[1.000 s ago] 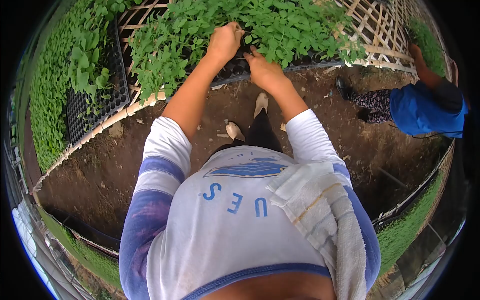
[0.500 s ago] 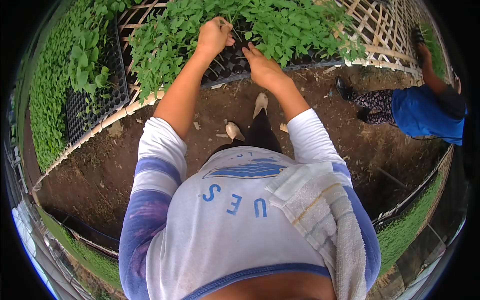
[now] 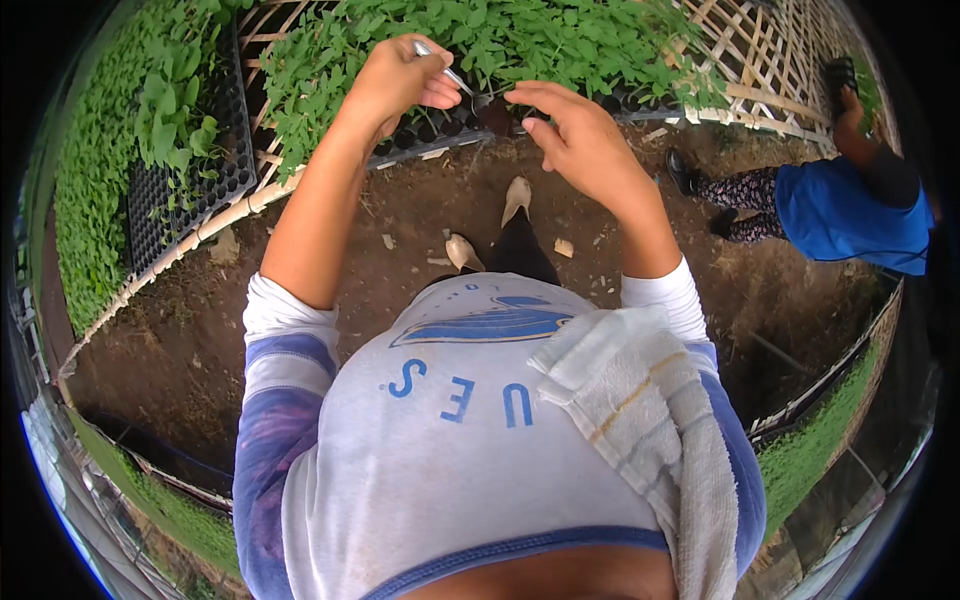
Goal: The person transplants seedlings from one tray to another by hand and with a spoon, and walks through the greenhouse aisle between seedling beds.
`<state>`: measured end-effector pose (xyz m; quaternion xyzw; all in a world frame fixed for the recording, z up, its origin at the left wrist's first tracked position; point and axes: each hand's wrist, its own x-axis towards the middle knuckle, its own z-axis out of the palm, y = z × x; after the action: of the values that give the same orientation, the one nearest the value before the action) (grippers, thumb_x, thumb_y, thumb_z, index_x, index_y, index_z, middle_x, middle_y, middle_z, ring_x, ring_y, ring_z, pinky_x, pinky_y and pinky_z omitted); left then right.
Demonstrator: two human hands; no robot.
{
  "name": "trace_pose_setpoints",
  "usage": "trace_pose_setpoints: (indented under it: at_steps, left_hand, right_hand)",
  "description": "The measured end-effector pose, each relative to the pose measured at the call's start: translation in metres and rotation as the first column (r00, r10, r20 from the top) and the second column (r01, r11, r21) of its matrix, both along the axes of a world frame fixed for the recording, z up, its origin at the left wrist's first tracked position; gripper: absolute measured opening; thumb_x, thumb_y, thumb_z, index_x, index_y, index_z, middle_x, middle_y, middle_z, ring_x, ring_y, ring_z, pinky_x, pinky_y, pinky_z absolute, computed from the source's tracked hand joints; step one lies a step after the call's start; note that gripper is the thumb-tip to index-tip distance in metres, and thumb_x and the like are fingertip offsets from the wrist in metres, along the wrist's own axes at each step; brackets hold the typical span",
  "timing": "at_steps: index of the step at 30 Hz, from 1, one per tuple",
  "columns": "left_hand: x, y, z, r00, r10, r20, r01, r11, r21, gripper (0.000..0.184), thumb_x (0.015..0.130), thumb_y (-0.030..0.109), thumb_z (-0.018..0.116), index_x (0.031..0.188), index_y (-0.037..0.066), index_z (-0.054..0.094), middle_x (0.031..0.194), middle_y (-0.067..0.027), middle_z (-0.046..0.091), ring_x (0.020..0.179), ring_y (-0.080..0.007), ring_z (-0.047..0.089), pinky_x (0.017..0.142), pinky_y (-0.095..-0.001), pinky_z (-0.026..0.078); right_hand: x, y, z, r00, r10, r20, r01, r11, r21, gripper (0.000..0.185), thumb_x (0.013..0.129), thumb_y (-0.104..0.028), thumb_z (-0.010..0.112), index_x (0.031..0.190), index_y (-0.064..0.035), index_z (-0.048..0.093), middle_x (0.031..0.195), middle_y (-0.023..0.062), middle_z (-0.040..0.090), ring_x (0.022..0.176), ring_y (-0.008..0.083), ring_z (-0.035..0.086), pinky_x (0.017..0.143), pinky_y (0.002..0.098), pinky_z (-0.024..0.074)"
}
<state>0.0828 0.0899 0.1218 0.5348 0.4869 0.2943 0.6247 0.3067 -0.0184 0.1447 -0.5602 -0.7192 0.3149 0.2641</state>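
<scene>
My left hand (image 3: 395,85) is closed around the handle of a metal spoon (image 3: 452,76), which slants down to the right. Its lower end meets a dark brown clump of soil (image 3: 496,118) at the front edge of the seedling tray (image 3: 425,131). Just right of that clump is my right hand (image 3: 580,140), its thumb and fingers apart and curved toward the soil. Leafy green seedlings (image 3: 480,40) fill the tray beyond both hands. Whether my right fingertips touch a stem is hard to make out.
A black tray (image 3: 185,225) with taller seedlings lies on the left. Woven bamboo slats (image 3: 745,60) form the bench top. Another person in a blue shirt (image 3: 845,205) stands at right. Below is a dirt path (image 3: 400,215), and a towel (image 3: 640,390) hangs over my shoulder.
My right hand has moved right and turned, its fingers spreading. The left hand has shifted left, and the spoon now shows in it. A soil clump has come into view between the hands.
</scene>
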Motion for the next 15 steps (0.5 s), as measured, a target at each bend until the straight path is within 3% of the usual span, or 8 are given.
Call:
trace_pose_setpoints:
  at_steps: [1, 2, 5, 6, 10, 15]
  left_hand:
    - [0.002, -0.007, 0.008, 1.0, -0.03, 0.001, 0.03, 1.0, -0.007, 0.02, 0.098, 0.011, 0.058, 0.104, -0.007, 0.055, 0.082, -0.0169, 0.067, 0.068, -0.0219, 0.07, 0.062, -0.0295, 0.06]
    - [0.004, -0.013, 0.016, 0.999, -0.049, 0.007, 0.049, 0.999, -0.012, 0.019, 0.098, 0.012, 0.059, 0.103, -0.006, 0.056, 0.081, -0.016, 0.067, 0.067, -0.0213, 0.07, 0.062, -0.0294, 0.059]
    - [0.011, -0.028, 0.044, 0.991, -0.12, 0.053, 0.12, 0.993, -0.006, 0.019, 0.098, 0.013, 0.059, 0.102, -0.006, 0.057, 0.08, -0.0154, 0.067, 0.067, -0.0206, 0.07, 0.062, -0.0294, 0.059]
    - [0.014, -0.028, 0.051, 0.987, -0.148, 0.064, 0.148, 0.989, 0.012, 0.02, 0.097, 0.014, 0.06, 0.101, -0.006, 0.058, 0.081, -0.0158, 0.068, 0.068, -0.0203, 0.07, 0.062, -0.029, 0.059]
    - [0.03, -0.024, 0.1, 0.971, -0.191, 0.141, 0.187, 0.981, 0.041, 0.018, 0.098, 0.013, 0.059, 0.103, -0.005, 0.057, 0.082, -0.0165, 0.068, 0.066, -0.0199, 0.07, 0.059, -0.0287, 0.059]
    - [0.063, 0.03, 0.14, 0.97, -0.191, 0.149, 0.164, 0.97, 0.18, 0.021, 0.097, 0.014, 0.061, 0.106, -0.004, 0.055, 0.084, -0.0164, 0.068, 0.066, -0.0186, 0.07, 0.06, -0.0273, 0.059]
  right_hand:
    - [0.008, -0.006, 0.014, 0.992, -0.07, -0.105, 0.057, 0.99, -0.126, 0.029, 0.095, -0.011, 0.057, 0.122, -0.0024, 0.063, 0.127, 0.0162, 0.063, 0.072, 0.0246, 0.07, 0.072, 0.0349, 0.0552]
    - [0.017, -0.012, 0.014, 0.976, -0.12, -0.183, 0.106, 0.991, -0.081, 0.028, 0.096, -0.01, 0.057, 0.121, -0.0013, 0.063, 0.12, 0.0143, 0.064, 0.059, 0.0161, 0.064, 0.062, 0.0304, 0.0524]
    - [0.044, -0.026, 0.026, 0.936, -0.284, -0.206, 0.265, 0.957, -0.118, 0.027, 0.095, -0.01, 0.058, 0.12, -0.0034, 0.065, 0.096, 0.0088, 0.066, 0.061, 0.012, 0.064, 0.059, 0.0273, 0.0501]
    - [0.053, -0.03, 0.029, 0.919, -0.328, -0.219, 0.303, 0.943, -0.138, 0.027, 0.096, -0.012, 0.059, 0.121, -0.0055, 0.066, 0.082, 0.0044, 0.065, 0.062, 0.0093, 0.063, 0.058, 0.0252, 0.0488]
    - [0.089, -0.036, 0.035, 0.855, -0.414, -0.313, 0.389, 0.91, -0.143, 0.028, 0.096, -0.011, 0.06, 0.124, -0.006, 0.064, 0.082, 0.0007, 0.067, 0.064, 0.0067, 0.062, 0.057, 0.0233, 0.0476]
    - [0.142, -0.006, 0.055, 0.799, -0.416, -0.434, 0.406, 0.906, -0.121, 0.029, 0.096, -0.011, 0.06, 0.125, -0.0039, 0.062, 0.112, 0.0046, 0.069, 0.068, 0.0065, 0.062, 0.059, 0.0213, 0.0476]
